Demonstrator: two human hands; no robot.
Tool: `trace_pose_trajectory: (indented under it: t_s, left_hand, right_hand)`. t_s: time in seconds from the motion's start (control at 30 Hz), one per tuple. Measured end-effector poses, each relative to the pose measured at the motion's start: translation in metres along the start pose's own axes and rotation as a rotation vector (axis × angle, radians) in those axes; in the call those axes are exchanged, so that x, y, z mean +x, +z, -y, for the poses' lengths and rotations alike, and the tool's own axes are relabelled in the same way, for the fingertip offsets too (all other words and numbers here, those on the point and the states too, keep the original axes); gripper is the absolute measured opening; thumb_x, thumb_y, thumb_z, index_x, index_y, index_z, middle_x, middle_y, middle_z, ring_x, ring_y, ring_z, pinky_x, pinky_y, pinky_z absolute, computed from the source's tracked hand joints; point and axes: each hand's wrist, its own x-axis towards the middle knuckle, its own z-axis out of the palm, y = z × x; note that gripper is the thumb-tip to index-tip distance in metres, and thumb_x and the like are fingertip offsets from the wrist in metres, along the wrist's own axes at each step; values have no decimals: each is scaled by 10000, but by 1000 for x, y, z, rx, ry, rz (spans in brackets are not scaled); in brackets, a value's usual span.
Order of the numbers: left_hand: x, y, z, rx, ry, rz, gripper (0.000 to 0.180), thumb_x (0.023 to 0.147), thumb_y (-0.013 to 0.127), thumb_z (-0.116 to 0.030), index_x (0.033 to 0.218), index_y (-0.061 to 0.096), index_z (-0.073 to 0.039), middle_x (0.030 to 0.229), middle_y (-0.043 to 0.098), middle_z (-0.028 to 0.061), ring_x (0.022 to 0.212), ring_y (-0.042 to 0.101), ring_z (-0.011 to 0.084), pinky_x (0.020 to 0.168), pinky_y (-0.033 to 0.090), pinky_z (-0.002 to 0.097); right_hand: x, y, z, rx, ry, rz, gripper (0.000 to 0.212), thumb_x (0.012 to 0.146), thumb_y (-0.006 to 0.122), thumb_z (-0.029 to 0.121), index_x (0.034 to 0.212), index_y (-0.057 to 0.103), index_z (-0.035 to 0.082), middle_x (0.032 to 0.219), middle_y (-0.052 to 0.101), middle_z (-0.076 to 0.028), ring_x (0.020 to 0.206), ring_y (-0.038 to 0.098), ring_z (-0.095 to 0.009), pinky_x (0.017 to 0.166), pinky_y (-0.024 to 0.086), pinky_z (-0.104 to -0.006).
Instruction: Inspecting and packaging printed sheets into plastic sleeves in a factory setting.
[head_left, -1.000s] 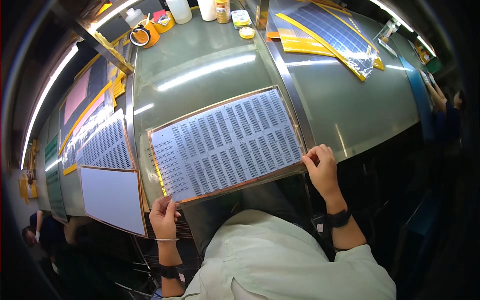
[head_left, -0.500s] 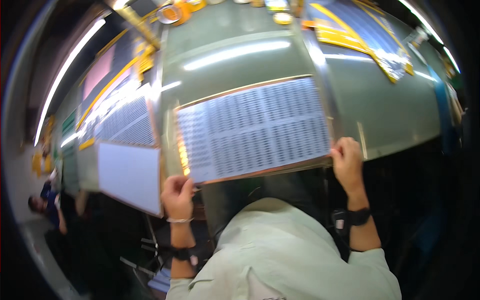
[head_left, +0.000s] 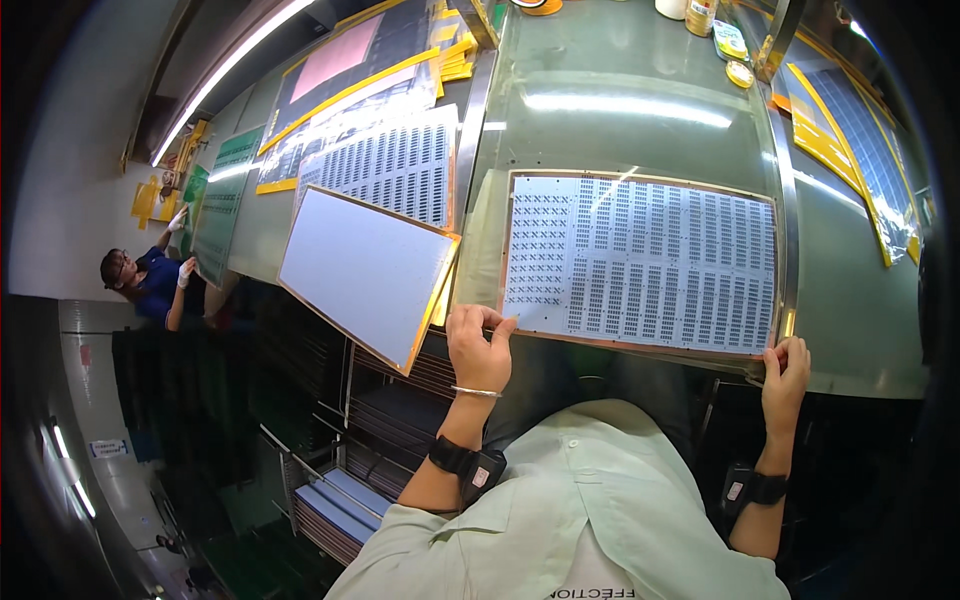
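Observation:
A flat white circuit board panel (head_left: 670,265) with rows of dark marks and a copper-coloured edge lies on the greenish table in front of me. My left hand (head_left: 480,348) pinches its near left corner between thumb and fingers. At the near right corner, my right hand (head_left: 787,375) grips the edge, its fingers bent around it. To the left of my left hand rests a plain white panel (head_left: 365,275) with a copper rim, set at a slant and jutting past the table's front edge. Part of another marked panel (head_left: 400,165) shows behind it.
Metal strips (head_left: 475,125) divide the table surface. Yellow-edged film sheets (head_left: 850,150) lie at right, more at far left. Small containers (head_left: 700,15) stand at the back. Below left is a rack (head_left: 345,505) of panels; a co-worker (head_left: 160,280) handles a green sheet beyond.
My view has swung left, so the table and panels sit further right in it. The marked panel now sits straighter along the table; both hands stay at its near corners.

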Motion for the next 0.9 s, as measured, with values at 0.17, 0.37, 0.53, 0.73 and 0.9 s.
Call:
trace_pose_trajectory:
  t_s: [0.17, 0.37, 0.53, 0.73, 0.9]
  left_hand:
    - [4, 3, -8, 153, 117, -34, 200, 699, 700, -72, 791, 525, -45, 793, 463, 95, 804, 450, 289, 757, 350, 393]
    - [11, -10, -10, 355, 363, 253, 511, 743, 612, -63, 1248, 562, -123, 1420, 390, 110, 1386, 170, 360, 1051, 81, 618]
    - [18, -19, -11, 326, 378, 359, 444, 771, 579, -60, 1206, 589, -148, 1376, 457, 15, 1358, 246, 345, 1054, 44, 620]
    - [31, -29, -22, 360, 453, 385, 342, 779, 609, -117, 1119, 641, -97, 1289, 531, 58, 1319, 310, 358, 1062, 101, 600]
    - [78, 10, -33, 396, 448, 328, 495, 805, 617, -238, 1234, 527, -7, 1359, 454, 109, 1324, 293, 360, 1064, 126, 585]
  right_hand:
    - [1, -4, -4, -17, 0, 10, 172, 767, 573, -21, 732, 409, 15, 726, 412, -90, 715, 419, -225, 644, 364, -341]
    - [14, -16, 25, -253, -269, 13, 496, 734, 608, -10, 1219, 540, 66, 1179, 485, -117, 1086, 447, -298, 933, 358, -384]
    - [95, 11, 18, -469, -423, -12, 417, 803, 575, 95, 1219, 548, 83, 1303, 460, -98, 1165, 413, -291, 950, 334, -420]
    - [136, 30, 20, -470, -464, -61, 385, 834, 551, 139, 1205, 537, 36, 1290, 482, -83, 1198, 404, -286, 951, 334, -420]
    - [129, 29, 16, -520, -433, -80, 426, 852, 531, 156, 1250, 496, 8, 1334, 451, -97, 1284, 339, -294, 1026, 282, -450]
